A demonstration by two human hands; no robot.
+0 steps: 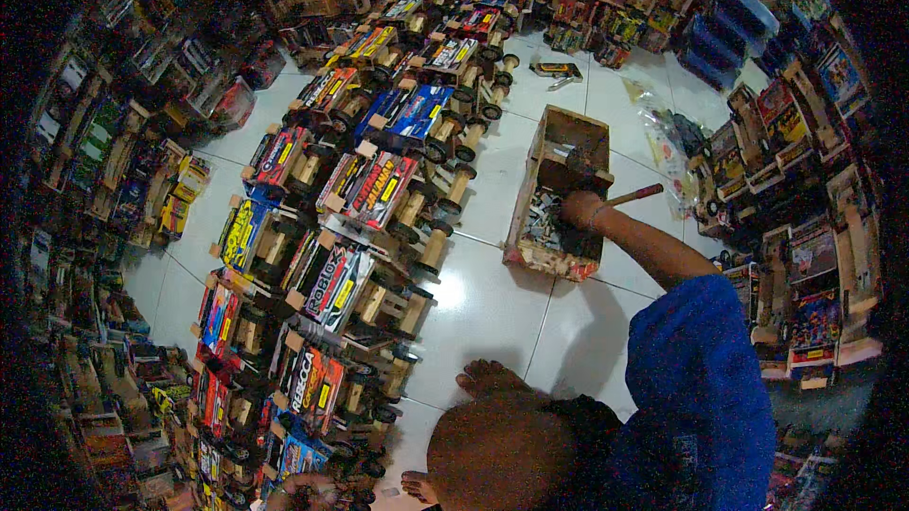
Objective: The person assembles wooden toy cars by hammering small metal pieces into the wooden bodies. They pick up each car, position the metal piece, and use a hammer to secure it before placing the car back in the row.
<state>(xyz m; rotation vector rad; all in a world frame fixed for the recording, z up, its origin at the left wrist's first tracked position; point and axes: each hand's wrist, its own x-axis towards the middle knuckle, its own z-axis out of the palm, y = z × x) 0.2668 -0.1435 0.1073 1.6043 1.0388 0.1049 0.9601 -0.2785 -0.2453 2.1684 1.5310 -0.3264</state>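
Observation:
My right hand (580, 209) reaches into an open wooden box (524, 217) on the tiled floor. Its fingers are down among small grey metal pieces (543, 227), so their grip is hidden. Beside the wrist a wooden tool handle (634, 197) sticks out over the box's right side; whether the hand touches it, I cannot tell. At the bottom edge my left hand (312, 490) shows dimly, close to the nearest toy trucks (301, 454); its fingers are unclear. These wooden trucks have colourful printed sides and black wheels.
Toy trucks stand in two long rows, including a blue one (417, 113). A staple gun (557, 71) lies beyond the box, with clear plastic wrap (663, 137) to its right. More trucks (805, 312) are stacked along the right. My bare knee (502, 454) is at the lower middle.

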